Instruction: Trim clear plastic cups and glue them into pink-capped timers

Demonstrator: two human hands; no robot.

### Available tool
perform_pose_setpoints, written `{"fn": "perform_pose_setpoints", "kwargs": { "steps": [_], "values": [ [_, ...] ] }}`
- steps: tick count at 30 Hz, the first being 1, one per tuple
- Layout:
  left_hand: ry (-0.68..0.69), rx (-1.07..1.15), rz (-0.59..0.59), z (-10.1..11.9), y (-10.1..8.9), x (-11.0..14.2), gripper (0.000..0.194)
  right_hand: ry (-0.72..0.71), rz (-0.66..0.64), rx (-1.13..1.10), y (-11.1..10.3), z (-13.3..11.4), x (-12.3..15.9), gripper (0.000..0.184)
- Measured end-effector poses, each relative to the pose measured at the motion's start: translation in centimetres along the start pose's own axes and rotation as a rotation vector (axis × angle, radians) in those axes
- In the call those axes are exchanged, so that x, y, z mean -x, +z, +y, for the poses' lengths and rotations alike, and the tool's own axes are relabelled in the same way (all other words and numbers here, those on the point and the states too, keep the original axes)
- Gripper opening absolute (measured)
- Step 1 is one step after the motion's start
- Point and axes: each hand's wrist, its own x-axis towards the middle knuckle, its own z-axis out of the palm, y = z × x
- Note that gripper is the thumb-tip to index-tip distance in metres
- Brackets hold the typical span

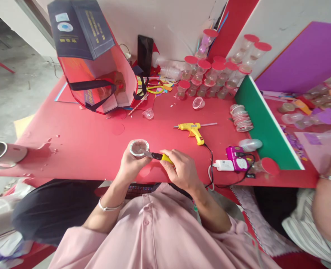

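My left hand (pixel 130 162) is wrapped round a small clear plastic cup (pixel 139 147) with a whitish rim, its mouth tilted up toward me. A yellow and black utility knife (pixel 161 157) is gripped in my right hand (pixel 182 168). Its blade reaches over the cup's near rim; whether the tip touches the inside I cannot tell. Just beyond the hands, a yellow hot glue gun (pixel 192 130) lies on its side with a glue stick out of its back. Another clear cup (pixel 148 113) lies farther back on the red table (pixel 92 149).
Hourglass-like cup pairs with red lids (pixel 204 71) stand at the back right. A large open paper bag (pixel 98 74) fills the back left, and a metal mug (pixel 5 153) stands at the left edge. A green divider (pixel 266 123) borders a co-worker's arm (pixel 329 194).
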Motion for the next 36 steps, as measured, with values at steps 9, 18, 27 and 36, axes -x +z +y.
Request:
{"fn": "perform_pose_setpoints", "kwargs": {
  "steps": [9, 18, 27, 36],
  "values": [
    [0.109, -0.389, 0.157, 0.1, 0.0, 0.3, 0.024, -0.029, -0.025, 0.138, 0.4, -1.0, 0.1, 0.043],
    [0.026, -0.150, 0.069, 0.8, 0.1, 1.2, 0.026, -0.096, 0.039, 0.199, 0.5, -0.7, 0.8, 0.043],
    [0.025, -0.155, 0.052, 0.3, -0.2, 1.3, 0.027, -0.122, 0.075, 0.237, 0.4, -0.4, 1.1, 0.042],
    [0.027, -0.157, 0.035, 1.0, -0.8, 2.0, 0.032, -0.034, 0.138, 0.337, -0.2, 1.4, 1.1, 0.039]
  ]
}}
